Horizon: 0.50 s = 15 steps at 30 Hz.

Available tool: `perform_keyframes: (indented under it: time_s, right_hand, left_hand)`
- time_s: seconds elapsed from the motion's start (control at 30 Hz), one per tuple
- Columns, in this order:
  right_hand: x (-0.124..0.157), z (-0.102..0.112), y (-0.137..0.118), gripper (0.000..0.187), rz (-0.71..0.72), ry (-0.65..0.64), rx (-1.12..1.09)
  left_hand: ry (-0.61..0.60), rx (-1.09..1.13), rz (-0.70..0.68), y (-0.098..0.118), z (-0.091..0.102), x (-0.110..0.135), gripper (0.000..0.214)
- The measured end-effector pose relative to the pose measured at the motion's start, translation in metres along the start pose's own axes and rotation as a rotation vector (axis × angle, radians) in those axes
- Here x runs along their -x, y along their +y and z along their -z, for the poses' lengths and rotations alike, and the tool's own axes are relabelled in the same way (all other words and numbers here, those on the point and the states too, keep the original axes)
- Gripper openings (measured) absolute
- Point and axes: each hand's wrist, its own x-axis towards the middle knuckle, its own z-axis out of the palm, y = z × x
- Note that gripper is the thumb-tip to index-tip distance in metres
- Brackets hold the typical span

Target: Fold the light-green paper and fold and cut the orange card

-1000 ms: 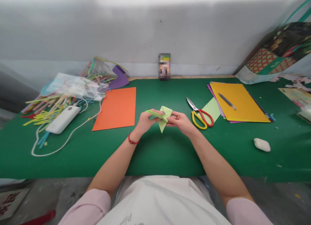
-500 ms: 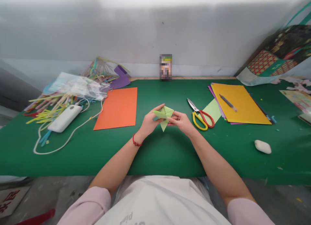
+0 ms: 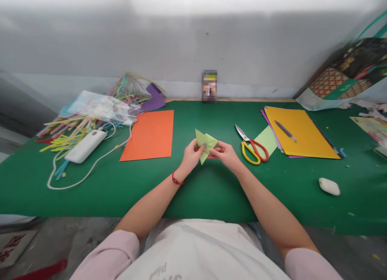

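A light green folded paper with pointed flaps is held above the table between my two hands. My left hand pinches its left side, the thumb pressed on the folds near the middle. The right side is gripped by the thumb and fingers of my right hand. One flap stands up at the upper left, and a point hangs downward. To the right lie scissors with one red and one yellow handle, partly over a light green paper strip.
An orange sheet lies left, beside a white power bank with a cable and a heap of paper strips. At right are stacked yellow sheets, a pen and a white case. A phone-like object leans on the wall.
My left hand has shifted its hold, its thumb now pressing on the paper's middle. The left flap, earlier pointing sideways, now stands upward. The whole view has shifted slightly.
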Motion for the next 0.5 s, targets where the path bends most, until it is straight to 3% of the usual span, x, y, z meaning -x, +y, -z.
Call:
perform_keyframes:
  time_s: [0.5]
  right_hand:
    - [0.003,-0.012,0.005,0.042,0.023,-0.038,0.027]
  left_hand:
    - [0.203,0.131,0.11,0.0,-0.009,0.004,0.041]
